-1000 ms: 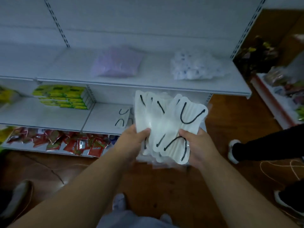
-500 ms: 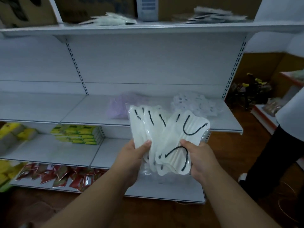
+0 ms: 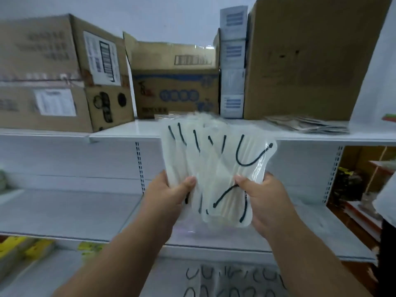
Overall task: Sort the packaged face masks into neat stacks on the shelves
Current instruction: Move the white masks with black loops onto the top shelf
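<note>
I hold a fanned bundle of packaged white face masks (image 3: 216,166) with black ear loops in front of the top shelf (image 3: 128,130). My left hand (image 3: 169,194) grips the bundle's lower left, thumb across the front. My right hand (image 3: 263,200) grips its lower right edge, thumb on the front pack. More white masks with black loops (image 3: 233,279) lie on a lower shelf at the bottom of view. A flat pile of grey packs (image 3: 306,125) rests on the top shelf to the right.
Cardboard boxes (image 3: 64,71) (image 3: 173,80) (image 3: 304,56) and a stack of small white-blue boxes (image 3: 232,61) stand along the top shelf. A bare middle shelf (image 3: 64,211) lies below. Yellow packs (image 3: 19,247) sit lower left. A person in white stands at the right edge (image 3: 385,200).
The view has tilted up from the lower shelves to the top shelf. Both hands lifted the mask bundle higher, keeping the same grip.
</note>
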Motion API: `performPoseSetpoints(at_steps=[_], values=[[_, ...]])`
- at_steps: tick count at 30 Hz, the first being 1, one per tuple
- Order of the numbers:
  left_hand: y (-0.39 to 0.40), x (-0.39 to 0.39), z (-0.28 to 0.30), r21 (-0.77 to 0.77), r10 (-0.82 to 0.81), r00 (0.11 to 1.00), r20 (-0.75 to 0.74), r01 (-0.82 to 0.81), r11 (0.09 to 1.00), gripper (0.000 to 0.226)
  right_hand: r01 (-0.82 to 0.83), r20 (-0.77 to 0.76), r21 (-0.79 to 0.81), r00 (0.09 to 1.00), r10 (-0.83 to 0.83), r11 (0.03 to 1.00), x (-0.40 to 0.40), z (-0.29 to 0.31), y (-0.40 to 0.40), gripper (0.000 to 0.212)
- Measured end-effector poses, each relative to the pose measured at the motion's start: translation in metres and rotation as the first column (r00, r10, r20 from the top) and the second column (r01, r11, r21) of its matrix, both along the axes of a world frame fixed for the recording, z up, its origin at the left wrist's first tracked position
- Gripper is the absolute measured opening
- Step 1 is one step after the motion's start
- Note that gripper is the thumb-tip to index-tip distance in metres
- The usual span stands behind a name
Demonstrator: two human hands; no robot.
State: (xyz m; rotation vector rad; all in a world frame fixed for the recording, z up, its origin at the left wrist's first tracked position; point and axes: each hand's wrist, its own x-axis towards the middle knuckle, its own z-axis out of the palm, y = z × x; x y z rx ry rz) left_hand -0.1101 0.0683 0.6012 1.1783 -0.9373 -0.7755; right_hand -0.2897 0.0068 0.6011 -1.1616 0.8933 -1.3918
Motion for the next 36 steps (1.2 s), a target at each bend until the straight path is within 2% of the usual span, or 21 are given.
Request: performPoseSetpoints(at_steps=[5,8,12,15,19,21,23,25,27,29,31,33,34,35,36], values=[[-0.029,0.037,0.067,-0.045,-0.035,0.999,0.023,0.036,0.998,0.015,-0.010,0.071,-0.055,0.997,0.014,0.998,0.039,0.065,-0.021,0.012],[-0.060,0.050,0.102,-0.036,-0.067,0.997,-0.033,0.065,0.997,0.027,0.020,0.053,-0.088,0.998,-0.016,0.996,0.048,0.103,-0.051,0.013],[-0.109,0.054,0.139,-0.017,-0.154,0.982,-0.108,0.153,0.988,0.030,0.059,0.007,-0.059,0.998,-0.059,0.997,0.053,0.139,-0.108,0.015],[-0.156,0.055,0.148,0.010,-0.102,0.994,-0.044,0.102,0.995,0.032,0.037,-0.066,-0.058,0.997,-0.041,0.998,0.055,0.155,-0.157,0.018],[-0.213,0.058,0.154,0.101,-0.035,0.997,0.073,0.027,0.994,0.053,0.003,-0.210,-0.034,0.978,-0.010,0.999,0.063,0.164,-0.231,0.036],[-0.237,0.061,0.155,0.148,0.030,0.987,0.157,-0.054,0.987,0.049,-0.046,-0.325,-0.015,0.945,0.039,0.999,0.069,0.163,-0.260,0.035],[-0.257,0.066,0.153,0.183,0.094,0.955,0.282,-0.150,0.972,0.035,-0.077,-0.439,-0.005,0.896,0.068,0.997,0.079,0.159,-0.277,0.022],[-0.268,0.072,0.150,0.255,0.116,0.909,0.400,-0.232,0.939,0.032,-0.093,-0.593,-0.077,0.805,0.029,0.993,0.087,0.157,-0.283,0.014],[-0.272,0.078,0.147,0.323,0.085,0.843,0.530,-0.294,0.900,0.030,-0.097,-0.728,-0.175,0.683,-0.062,0.980,0.094,0.158,-0.285,0.021],[-0.275,0.084,0.143,0.300,0.098,0.751,0.654,-0.376,0.877,0.030,-0.101,-0.824,-0.249,0.545,-0.155,0.963,0.097,0.157,-0.283,0.023],[-0.276,0.087,0.138,0.264,0.102,0.652,0.752,-0.439,0.859,0.037,-0.079,-0.897,-0.297,0.364,-0.250,0.952,0.098,0.157,-0.278,0.012],[-0.279,0.088,0.133,0.199,0.079,0.456,0.886,-0.530,0.825,0.052,-0.036,-0.946,-0.302,0.132,-0.295,0.953,0.100,0.156,-0.272,0.060],[-0.278,0.087,0.133,0.125,0.092,0.336,0.938,-0.571,0.812,0.058,-0.024,-0.944,-0.324,0.068,-0.322,0.946,0.101,0.157,-0.268,0.078],[-0.276,0.084,0.134,0.033,0.135,0.238,0.962,-0.590,0.807,0.059,-0.030,-0.928,-0.372,0.029,-0.371,0.928,0.101,0.157,-0.263,0.083],[-0.272,0.082,0.136,-0.054,0.190,0.178,0.965,-0.578,0.814,0.054,-0.049,-0.908,-0.418,0.007,-0.418,0.907,0.102,0.159,-0.258,0.079]])
